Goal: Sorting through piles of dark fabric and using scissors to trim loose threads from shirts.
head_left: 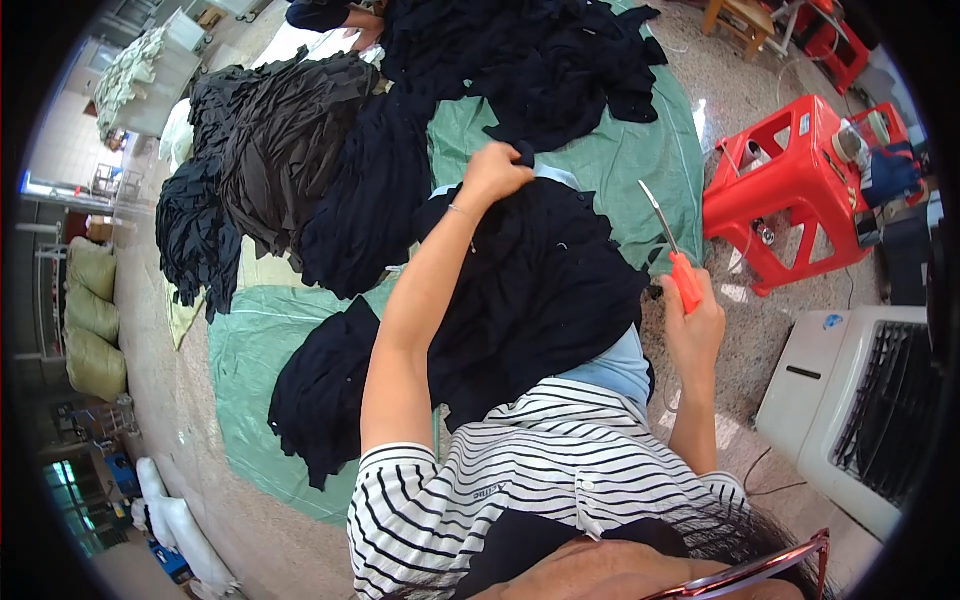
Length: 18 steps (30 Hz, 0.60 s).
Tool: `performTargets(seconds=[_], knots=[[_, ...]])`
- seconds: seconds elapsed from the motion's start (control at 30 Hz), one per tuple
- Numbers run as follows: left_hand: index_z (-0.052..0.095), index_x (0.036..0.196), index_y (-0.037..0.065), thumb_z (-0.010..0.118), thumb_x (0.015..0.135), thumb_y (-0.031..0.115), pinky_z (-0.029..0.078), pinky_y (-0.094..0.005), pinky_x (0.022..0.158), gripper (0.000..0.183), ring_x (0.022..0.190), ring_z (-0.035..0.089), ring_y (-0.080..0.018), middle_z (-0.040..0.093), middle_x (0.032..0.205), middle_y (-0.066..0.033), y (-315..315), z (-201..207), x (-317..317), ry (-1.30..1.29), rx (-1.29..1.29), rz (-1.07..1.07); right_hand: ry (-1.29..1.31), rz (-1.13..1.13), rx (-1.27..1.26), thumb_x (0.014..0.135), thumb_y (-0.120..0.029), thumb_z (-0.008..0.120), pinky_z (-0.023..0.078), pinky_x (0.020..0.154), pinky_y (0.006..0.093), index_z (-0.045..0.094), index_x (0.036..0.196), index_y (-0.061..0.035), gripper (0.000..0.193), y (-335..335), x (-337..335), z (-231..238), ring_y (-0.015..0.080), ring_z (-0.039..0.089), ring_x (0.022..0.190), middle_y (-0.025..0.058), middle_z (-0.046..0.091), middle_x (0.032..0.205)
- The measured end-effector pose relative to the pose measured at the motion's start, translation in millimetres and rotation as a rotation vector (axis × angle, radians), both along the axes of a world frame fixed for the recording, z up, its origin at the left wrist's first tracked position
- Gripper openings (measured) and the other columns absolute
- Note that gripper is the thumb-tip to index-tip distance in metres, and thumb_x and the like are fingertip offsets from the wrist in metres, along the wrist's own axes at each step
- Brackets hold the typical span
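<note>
My left hand (497, 172) is closed on a bunched piece of navy cloth (525, 153), at the far side of the dark heap over my lap. Upright in my right hand (695, 325) is a pair of scissors (684, 280) with orange handles, its silver blade pointing up and away from me. The blade stands to the right of the cloth, apart from it. Over my lap spreads a large heap of navy fabric (540, 290), with light blue cloth (620, 365) showing beneath. A smaller navy pile (325, 390) lies to the left of my left forearm.
A green sheet (250, 350) covers the floor under the piles. Dark grey fabric (290, 150) and more navy fabric (520, 60) lie beyond. At the top, another person's arm (365, 22) reaches in. Red stools (790, 190) and a white air cooler (830, 390) stand right.
</note>
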State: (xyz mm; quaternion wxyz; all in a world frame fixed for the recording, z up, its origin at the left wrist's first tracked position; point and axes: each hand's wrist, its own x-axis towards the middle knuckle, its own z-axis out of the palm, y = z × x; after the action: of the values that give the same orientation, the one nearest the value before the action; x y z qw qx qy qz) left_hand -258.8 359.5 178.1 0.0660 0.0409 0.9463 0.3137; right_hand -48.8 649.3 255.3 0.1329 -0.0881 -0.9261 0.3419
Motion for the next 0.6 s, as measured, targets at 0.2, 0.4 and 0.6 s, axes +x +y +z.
performTargets(seconds=[0.2,0.4,0.6], knots=[[0.066,0.108,0.003,0.064,0.083,-0.006,0.049,-0.0257,0.086,0.027,0.09,0.064,-0.0138,0.068,0.096,-0.0036,-139,78,60,0.399,1.341,0.365,-0.039,-0.088,-0.061,0.096,-0.031,0.066,0.048,0.062,0.0417,0.063,0.107,-0.007,0.027,27,4,-19,0.0337,0.062,0.064,0.019,0.063,0.075],[0.058,0.124,-0.003,0.037,0.101,0.012,0.04,-0.0508,0.112,0.035,0.122,0.058,-0.034,0.063,0.129,-0.0174,-358,178,298,1.111,1.3,1.018,-0.049,-0.024,-0.088,0.098,-0.033,0.065,0.05,0.068,0.0321,0.064,0.121,-0.0037,0.037,50,-20,-33,0.0179,0.062,0.074,0.0101,0.067,0.087],[0.069,0.102,0.006,0.047,0.092,0.008,0.052,-0.0508,0.098,0.024,0.104,0.068,-0.0316,0.07,0.112,-0.0132,-453,298,481,1.614,0.762,1.154,-0.058,0.051,0.064,0.098,-0.038,0.064,0.053,0.069,0.0341,0.063,0.122,-0.0021,0.043,45,-46,-40,0.0214,0.066,0.076,0.0138,0.071,0.096]])
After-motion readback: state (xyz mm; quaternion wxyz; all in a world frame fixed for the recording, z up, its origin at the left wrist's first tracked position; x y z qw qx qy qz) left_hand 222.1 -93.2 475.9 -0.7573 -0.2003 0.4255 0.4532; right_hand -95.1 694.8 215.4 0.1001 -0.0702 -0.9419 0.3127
